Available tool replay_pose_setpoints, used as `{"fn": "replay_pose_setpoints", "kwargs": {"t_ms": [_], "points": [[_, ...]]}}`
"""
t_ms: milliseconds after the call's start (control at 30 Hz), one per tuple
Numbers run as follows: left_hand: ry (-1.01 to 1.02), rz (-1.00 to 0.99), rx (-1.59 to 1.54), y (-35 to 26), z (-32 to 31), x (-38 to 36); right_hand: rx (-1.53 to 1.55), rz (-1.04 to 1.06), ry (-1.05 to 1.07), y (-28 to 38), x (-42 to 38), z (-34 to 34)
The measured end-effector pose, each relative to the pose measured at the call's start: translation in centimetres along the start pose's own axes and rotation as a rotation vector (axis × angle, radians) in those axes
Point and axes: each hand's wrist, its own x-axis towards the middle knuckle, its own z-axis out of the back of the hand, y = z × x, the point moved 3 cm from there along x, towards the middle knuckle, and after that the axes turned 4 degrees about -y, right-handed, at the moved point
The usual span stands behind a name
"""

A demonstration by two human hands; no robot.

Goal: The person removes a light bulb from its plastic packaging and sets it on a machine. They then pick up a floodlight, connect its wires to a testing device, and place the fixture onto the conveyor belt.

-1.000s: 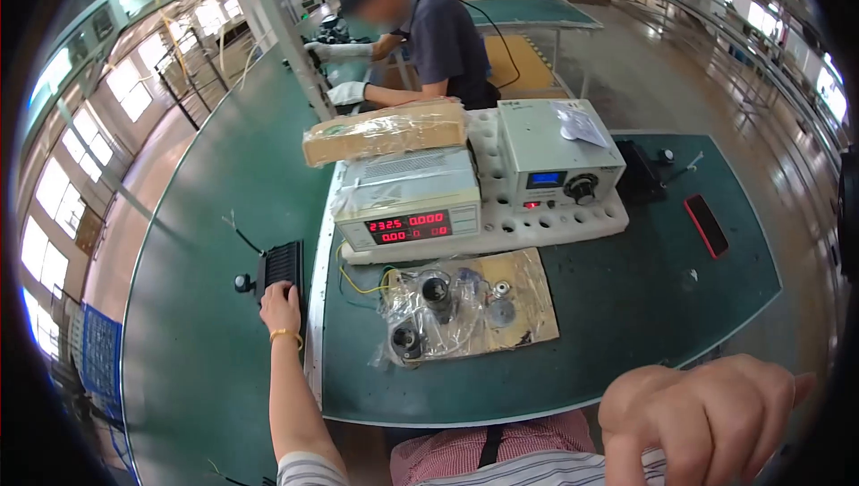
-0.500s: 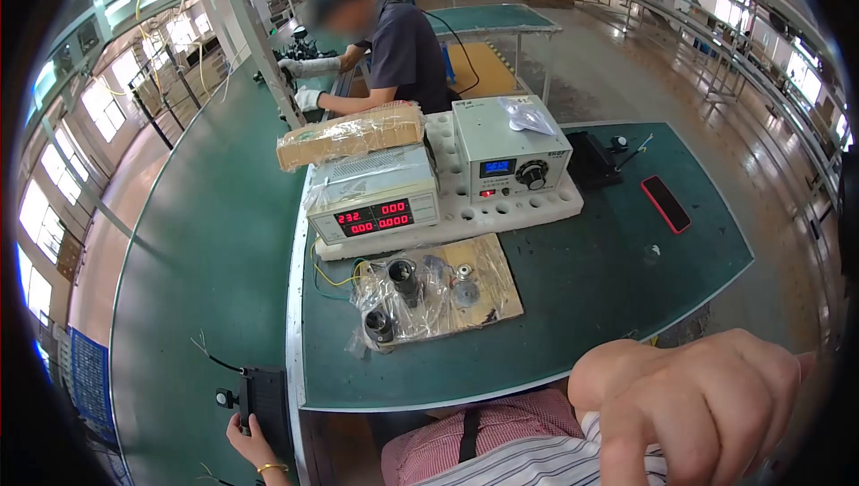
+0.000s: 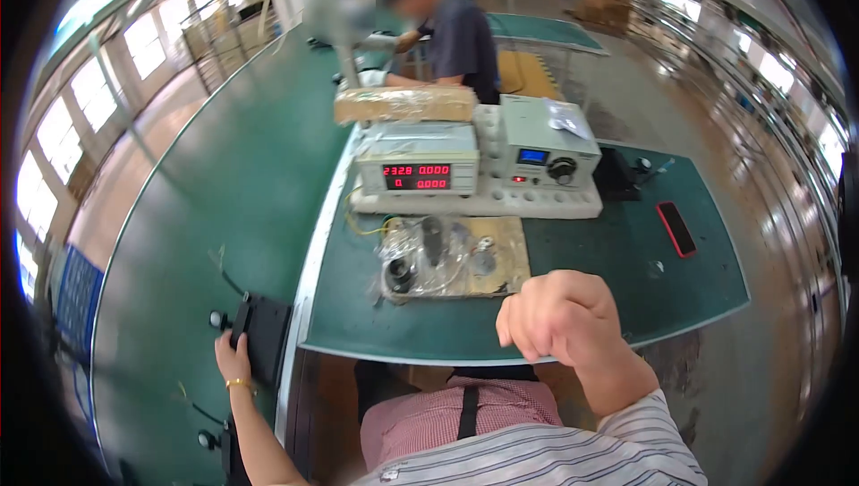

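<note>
My left hand (image 3: 234,356), with a yellow bracelet at the wrist, grips the edge of a black flat device (image 3: 268,334) on the green surface at the left. A small round sensor head and a cable stick out from that device. My right hand (image 3: 562,316) is raised over the front edge of the bench, its fingers curled; whether anything is inside them is hidden. Just beyond it lies a wooden board (image 3: 510,258) wrapped in plastic, with black round sockets (image 3: 399,273) on it.
A power meter (image 3: 417,173) with red digits and a grey dial unit (image 3: 548,150) stand on white foam (image 3: 573,204). A taped carton (image 3: 403,104) tops the meter. A red-edged phone (image 3: 676,229) lies right. Another person (image 3: 461,38) works behind. A second black device (image 3: 231,450) sits lower left.
The view has shifted. My right hand has moved left and away from the camera, still curled. My left hand stays at the black device, and more of my left arm shows.
</note>
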Motion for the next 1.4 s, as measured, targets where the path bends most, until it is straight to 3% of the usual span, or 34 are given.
{"fn": "replay_pose_setpoints", "kwargs": {"t_ms": [33, 133, 267, 300, 367, 533, 967, 1100, 1233, 1400], "points": [[-0.042, -0.011, 0.001, -1.5, 1.2, 0.0, -0.178, -0.158, -0.054, -1.2, -0.7, 1.1], [-0.049, -0.070, -0.118, -7.4, 4.7, -0.7, -0.448, -0.340, -0.159, -3.9, -0.5, 2.6], [0.096, -0.175, -0.347, -16.0, 5.4, -3.5, -0.593, -0.291, -0.147, -7.9, 1.4, 3.3], [0.149, -0.190, -0.419, -18.5, 5.3, -4.6, -0.617, -0.371, -0.121, -8.2, 1.9, 3.0], [0.317, -0.190, -0.476, -22.7, 5.1, -6.6, -0.633, -0.333, -0.089, -8.9, 2.8, 2.3], [0.471, -0.332, -0.626, -27.7, 2.2, -10.4, -0.554, -0.340, -0.139, -9.5, 3.5, 2.9], [0.676, -0.424, -0.657, -33.2, -1.5, -13.3, -0.409, -0.265, -0.441, -9.7, 0.7, 6.9], [0.634, -0.523, -0.611, -34.6, -2.6, -14.0, -0.448, -0.238, -0.511, -10.1, -0.4, 9.1], [0.645, -0.546, -0.605, -35.9, -3.1, -14.5, -0.548, -0.255, -0.624, -10.1, -1.0, 13.0], [0.622, -0.582, -0.591, -37.1, -4.1, -15.4, -1.098, -0.254, -0.621, -10.9, -1.7, 16.8]]}}
